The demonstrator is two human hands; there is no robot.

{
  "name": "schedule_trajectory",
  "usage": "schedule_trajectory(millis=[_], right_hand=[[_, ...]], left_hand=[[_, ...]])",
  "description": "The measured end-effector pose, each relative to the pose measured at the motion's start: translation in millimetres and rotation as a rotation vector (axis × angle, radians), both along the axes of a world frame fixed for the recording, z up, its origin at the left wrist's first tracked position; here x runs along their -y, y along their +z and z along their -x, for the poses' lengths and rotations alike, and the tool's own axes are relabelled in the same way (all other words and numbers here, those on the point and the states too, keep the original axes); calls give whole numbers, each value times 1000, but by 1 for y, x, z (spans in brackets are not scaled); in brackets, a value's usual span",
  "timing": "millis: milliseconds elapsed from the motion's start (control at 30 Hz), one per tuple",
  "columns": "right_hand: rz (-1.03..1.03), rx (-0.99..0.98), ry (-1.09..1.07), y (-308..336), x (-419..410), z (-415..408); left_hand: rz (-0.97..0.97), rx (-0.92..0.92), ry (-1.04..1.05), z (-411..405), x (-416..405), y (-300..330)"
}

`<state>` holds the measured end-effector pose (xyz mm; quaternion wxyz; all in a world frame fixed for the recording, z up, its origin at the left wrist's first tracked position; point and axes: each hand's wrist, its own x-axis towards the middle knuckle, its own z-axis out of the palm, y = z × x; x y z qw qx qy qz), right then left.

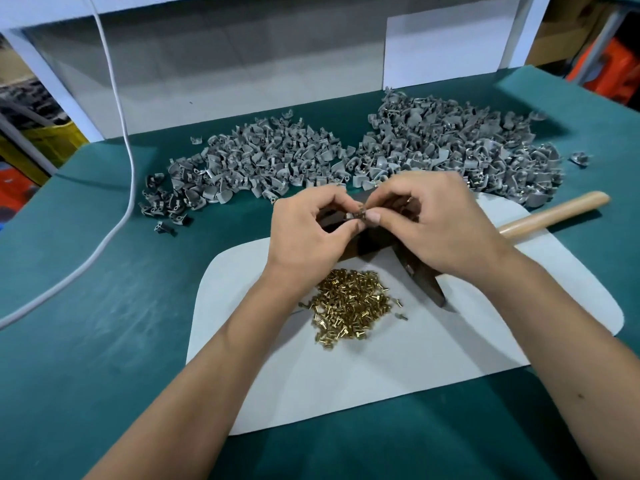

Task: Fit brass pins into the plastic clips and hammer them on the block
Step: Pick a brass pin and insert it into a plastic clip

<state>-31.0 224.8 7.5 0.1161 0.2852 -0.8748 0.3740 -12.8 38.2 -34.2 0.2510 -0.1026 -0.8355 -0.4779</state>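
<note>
Both forearms reach over white mat (pixel 450 341); left hand (pixel 304 233) and right hand (pixel 429 223) meet above dark block (pixel 372 244), fingertips pinching small grey plastic clip (pixel 356 215). Loose brass pins (pixel 349 303) heaped below wrists.

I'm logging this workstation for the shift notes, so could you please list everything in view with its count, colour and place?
plastic clips: two large heaps, too many to count, grey, at the far side of the table, left and right.
held clip: one, grey, pinched between both hands above the block.
brass pins: one pile, uncounted, gold, on the white mat near the wrists.
block: one, dark, on the mat, mostly hidden by the hands.
hammer: one, pale wooden handle, dark head, lying to the right.
white mat: one, centre of the table.
table: one, teal cover.
cable: one, white, left.
left hand: pinches the clip.
right hand: pinches the clip.
</note>
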Motion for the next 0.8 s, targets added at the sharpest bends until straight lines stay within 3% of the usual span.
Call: schedule_trajectory(millis=[67, 233, 300, 433, 533, 667, 733, 800], right_hand=[[-68, 88, 4, 12, -21, 6], [-578, 348, 126, 30, -66, 20], [-649, 381, 129, 24, -68, 18], [-638, 298, 116, 10, -62, 15], [-629, 375, 197, 10, -69, 17], [-331, 560, 322, 28, -77, 16], [-185, 489, 301, 36, -70, 15], [-173, 322, 201, 37, -55, 15]], left_hand=[[77, 15, 54, 2, 3, 0], [56, 88, 47, 3, 6, 0], [74, 87, 46, 3, 9, 1], [68, 85, 37, 4, 15, 2], [48, 113, 2, 6, 17, 0], [-6, 157, -14, 8, 18, -5], [-38, 167, -29, 9, 17, -6], [-60, 175, -40, 9, 17, -6]])
